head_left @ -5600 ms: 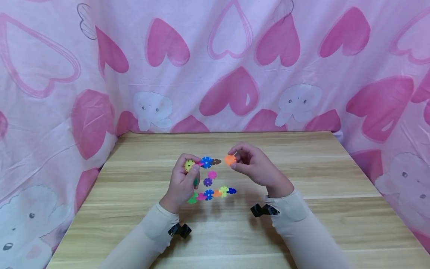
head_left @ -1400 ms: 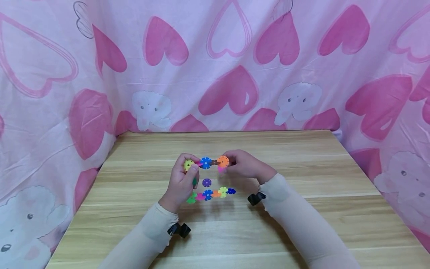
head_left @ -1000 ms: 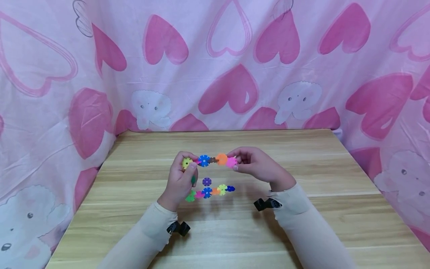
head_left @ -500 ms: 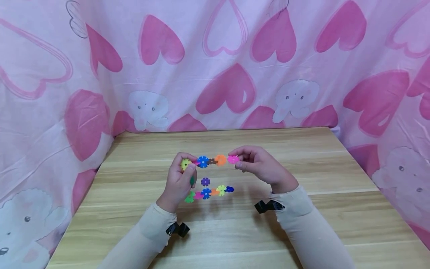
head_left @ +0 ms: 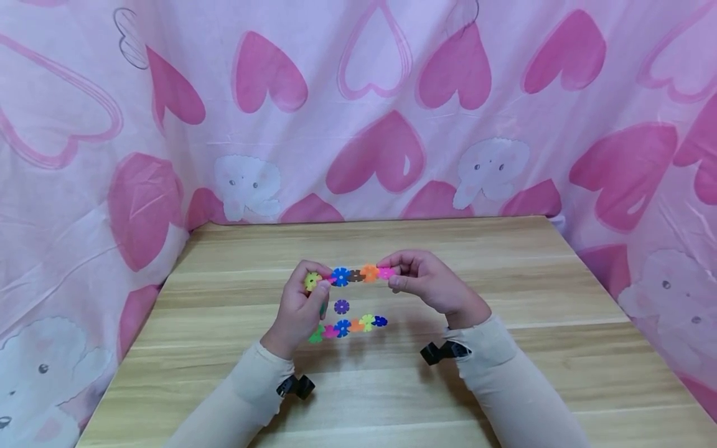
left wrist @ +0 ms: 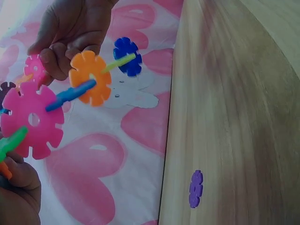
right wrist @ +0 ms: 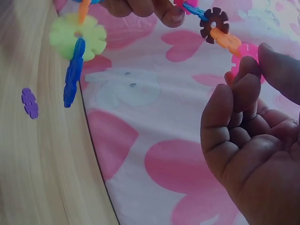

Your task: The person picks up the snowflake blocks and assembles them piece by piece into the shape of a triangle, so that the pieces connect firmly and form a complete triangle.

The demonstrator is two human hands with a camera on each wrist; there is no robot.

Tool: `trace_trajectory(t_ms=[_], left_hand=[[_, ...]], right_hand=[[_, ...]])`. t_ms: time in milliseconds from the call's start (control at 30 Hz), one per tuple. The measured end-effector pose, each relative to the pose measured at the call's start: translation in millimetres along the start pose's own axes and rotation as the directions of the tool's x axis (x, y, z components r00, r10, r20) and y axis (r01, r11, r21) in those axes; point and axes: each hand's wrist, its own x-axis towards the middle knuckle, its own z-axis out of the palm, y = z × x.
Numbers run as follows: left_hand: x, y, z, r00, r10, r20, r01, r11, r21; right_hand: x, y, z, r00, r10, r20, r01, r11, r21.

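Observation:
My left hand [head_left: 299, 311] grips a chain of slotted plastic snowflake discs near its yellow disc [head_left: 312, 281]. The upper arm of the chain runs right through a blue disc [head_left: 340, 277] and a brown disc [right wrist: 205, 33] to an orange disc [head_left: 369, 273]. At that end my right hand [head_left: 434, 283] pinches a pink disc [head_left: 386, 273] between thumb and fingers, its edge meeting the orange disc. The lower arm, which ends in a dark blue disc [left wrist: 125, 54], hangs in the air nearer me. Part of the chain is hidden behind my left hand.
A loose purple disc [head_left: 342, 307] lies on the wooden table [head_left: 504, 280], seen between the chain's two arms in the head view. A pink heart-patterned cloth [head_left: 375, 155] hangs around the table's back and sides.
The orange disc, earlier in my right hand, now sits joined to the brown one. My right hand has picked up the pink disc from beside the purple one and brought it left against the orange disc.

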Motion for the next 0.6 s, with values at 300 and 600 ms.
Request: trace_trajectory(t_ms=[300,600], left_hand=[[0.1,-0.1,0.8,1.000,-0.014,0.013,0.014,1.000,-0.003],[-0.5,-1.9,1.2,1.000,-0.026,0.000,0.026,0.999,-0.030]], right_hand=[[1.6,1.9,1.7,0.999,0.034,-0.022,-0.035,0.999,-0.016],[1.0,9.3,-8.7,1.000,0.020,-0.006,-0.020,0.999,-0.030]])
